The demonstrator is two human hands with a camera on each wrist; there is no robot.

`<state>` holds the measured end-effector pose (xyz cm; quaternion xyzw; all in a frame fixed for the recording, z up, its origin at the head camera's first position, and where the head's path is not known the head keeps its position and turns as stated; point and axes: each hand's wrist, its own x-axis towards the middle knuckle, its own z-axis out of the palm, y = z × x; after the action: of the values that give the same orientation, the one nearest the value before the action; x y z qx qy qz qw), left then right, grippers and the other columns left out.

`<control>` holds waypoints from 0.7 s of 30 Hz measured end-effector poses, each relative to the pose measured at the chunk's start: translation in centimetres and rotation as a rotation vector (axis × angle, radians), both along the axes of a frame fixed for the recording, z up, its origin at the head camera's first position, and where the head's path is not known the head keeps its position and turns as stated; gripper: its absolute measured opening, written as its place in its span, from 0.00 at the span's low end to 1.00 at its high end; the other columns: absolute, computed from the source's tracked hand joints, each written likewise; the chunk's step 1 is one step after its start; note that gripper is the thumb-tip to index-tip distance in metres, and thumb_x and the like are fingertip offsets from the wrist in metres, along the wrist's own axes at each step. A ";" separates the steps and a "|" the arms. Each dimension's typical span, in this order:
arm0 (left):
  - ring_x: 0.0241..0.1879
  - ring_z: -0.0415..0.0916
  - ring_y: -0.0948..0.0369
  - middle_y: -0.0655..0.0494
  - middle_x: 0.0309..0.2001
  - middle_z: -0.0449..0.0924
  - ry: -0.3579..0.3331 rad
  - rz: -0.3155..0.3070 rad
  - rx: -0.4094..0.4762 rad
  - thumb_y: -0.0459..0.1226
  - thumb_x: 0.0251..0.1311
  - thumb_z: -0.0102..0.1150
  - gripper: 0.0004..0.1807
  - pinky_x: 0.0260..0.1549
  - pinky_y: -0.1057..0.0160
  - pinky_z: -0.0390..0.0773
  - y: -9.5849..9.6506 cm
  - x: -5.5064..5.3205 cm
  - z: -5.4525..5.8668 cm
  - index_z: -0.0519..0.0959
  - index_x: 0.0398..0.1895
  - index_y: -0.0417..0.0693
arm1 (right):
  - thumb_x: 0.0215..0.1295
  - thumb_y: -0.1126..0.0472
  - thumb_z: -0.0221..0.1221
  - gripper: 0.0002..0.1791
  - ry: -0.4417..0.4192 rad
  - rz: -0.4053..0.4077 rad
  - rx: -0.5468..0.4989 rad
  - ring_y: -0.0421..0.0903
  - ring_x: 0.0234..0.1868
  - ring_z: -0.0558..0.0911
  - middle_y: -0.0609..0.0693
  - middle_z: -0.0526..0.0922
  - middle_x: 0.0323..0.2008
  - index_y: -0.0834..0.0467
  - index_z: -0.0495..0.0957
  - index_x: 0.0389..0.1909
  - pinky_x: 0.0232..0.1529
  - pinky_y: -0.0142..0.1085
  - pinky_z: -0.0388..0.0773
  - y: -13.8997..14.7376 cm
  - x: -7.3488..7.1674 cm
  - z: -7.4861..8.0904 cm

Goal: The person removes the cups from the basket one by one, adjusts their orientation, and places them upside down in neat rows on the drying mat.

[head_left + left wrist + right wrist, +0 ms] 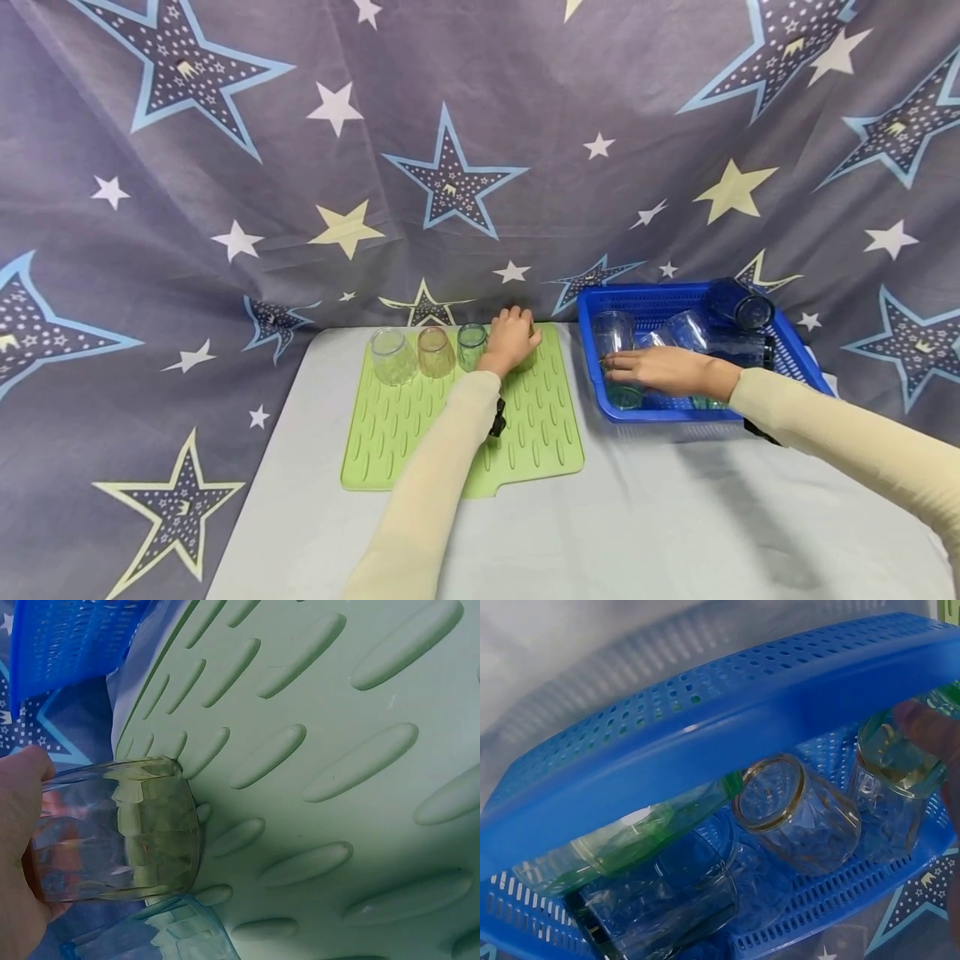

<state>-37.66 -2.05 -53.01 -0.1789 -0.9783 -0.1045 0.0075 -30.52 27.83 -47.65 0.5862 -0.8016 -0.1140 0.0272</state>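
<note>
At the back of the green drying mat (525,433), my left hand (512,337) grips a faceted, faintly amber glass (120,832) by its base end. Its rim end is down at the mat, and my hand mostly covers it in the head view. Beside it on the mat stand a teal glass (472,346), an amber glass (435,352) and a clear glass (393,357) in a row. Inside the blue basket (600,392), my right hand (663,370) holds a greenish glass (896,754) at the near left corner, thumb against its side.
More glasses lie in the basket: a clear tumbler (802,817), a dark glass (752,311), another dark glass (738,347) and a green glass (645,832). A white cloth (637,517) covers the table. A star-patterned curtain (480,275) hangs right behind the mat and basket.
</note>
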 end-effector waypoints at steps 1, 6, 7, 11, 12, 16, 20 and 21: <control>0.61 0.71 0.45 0.43 0.59 0.75 0.003 -0.001 0.003 0.49 0.76 0.48 0.20 0.63 0.46 0.72 0.0 0.0 0.0 0.75 0.58 0.44 | 0.48 0.65 0.76 0.37 -0.008 -0.001 -0.021 0.57 0.64 0.80 0.60 0.79 0.64 0.59 0.77 0.63 0.52 0.45 0.84 0.1 0.1 0.1; 0.61 0.71 0.44 0.43 0.59 0.75 0.000 -0.006 0.015 0.49 0.76 0.49 0.20 0.63 0.46 0.72 0.0 0.1 0.2 0.75 0.57 0.44 | 0.47 0.64 0.78 0.39 -0.066 -0.040 -0.101 0.57 0.63 0.81 0.61 0.78 0.64 0.61 0.77 0.64 0.49 0.45 0.85 0.4 0.1 0.6; 0.61 0.71 0.44 0.43 0.59 0.75 -0.004 -0.006 0.014 0.49 0.76 0.49 0.20 0.63 0.46 0.72 0.0 0.1 0.2 0.75 0.58 0.44 | 0.47 0.63 0.78 0.39 -0.080 -0.056 -0.116 0.57 0.62 0.81 0.61 0.78 0.64 0.60 0.77 0.64 0.48 0.44 0.86 0.5 0.1 0.7; 0.61 0.71 0.45 0.44 0.59 0.74 -0.011 0.001 0.006 0.50 0.76 0.48 0.21 0.63 0.47 0.72 0.0 0.0 0.2 0.75 0.58 0.44 | 0.49 0.62 0.77 0.40 -0.127 -0.123 -0.156 0.55 0.58 0.84 0.59 0.78 0.64 0.59 0.75 0.66 0.43 0.43 0.86 0.6 0.2 1.0; 0.61 0.71 0.45 0.44 0.59 0.74 -0.011 0.003 0.005 0.50 0.76 0.47 0.21 0.63 0.47 0.72 0.0 0.0 0.2 0.75 0.58 0.45 | 0.49 0.62 0.77 0.40 -0.137 -0.135 -0.170 0.55 0.57 0.84 0.59 0.78 0.64 0.58 0.75 0.66 0.43 0.43 0.86 0.6 0.3 1.0; 0.61 0.71 0.45 0.44 0.60 0.74 -0.014 0.005 -0.004 0.51 0.77 0.46 0.22 0.64 0.47 0.72 0.0 0.0 0.1 0.74 0.58 0.45 | 0.50 0.61 0.77 0.40 -0.156 -0.163 -0.214 0.56 0.53 0.85 0.60 0.79 0.62 0.59 0.74 0.67 0.42 0.44 0.86 0.7 0.7 1.1; 0.62 0.70 0.45 0.43 0.60 0.74 -0.021 0.004 -0.004 0.51 0.77 0.47 0.22 0.64 0.47 0.72 0.0 -0.1 0.1 0.74 0.59 0.45 | 0.51 0.61 0.77 0.39 -0.176 -0.220 -0.255 0.57 0.52 0.85 0.62 0.80 0.61 0.60 0.74 0.66 0.43 0.47 0.86 0.9 1.1 1.3; 0.61 0.71 0.45 0.43 0.60 0.74 -0.017 0.004 -0.001 0.51 0.76 0.47 0.22 0.63 0.47 0.72 0.0 -0.1 0.1 0.74 0.59 0.45 | 0.51 0.61 0.77 0.39 -0.183 -0.246 -0.264 0.58 0.53 0.85 0.62 0.80 0.61 0.61 0.74 0.66 0.44 0.48 0.86 0.9 1.1 1.5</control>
<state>-37.74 -2.03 -52.90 -0.1760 -0.9787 -0.1054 -0.0006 -29.39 28.78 -46.16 0.4832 -0.8743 0.0435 0.0169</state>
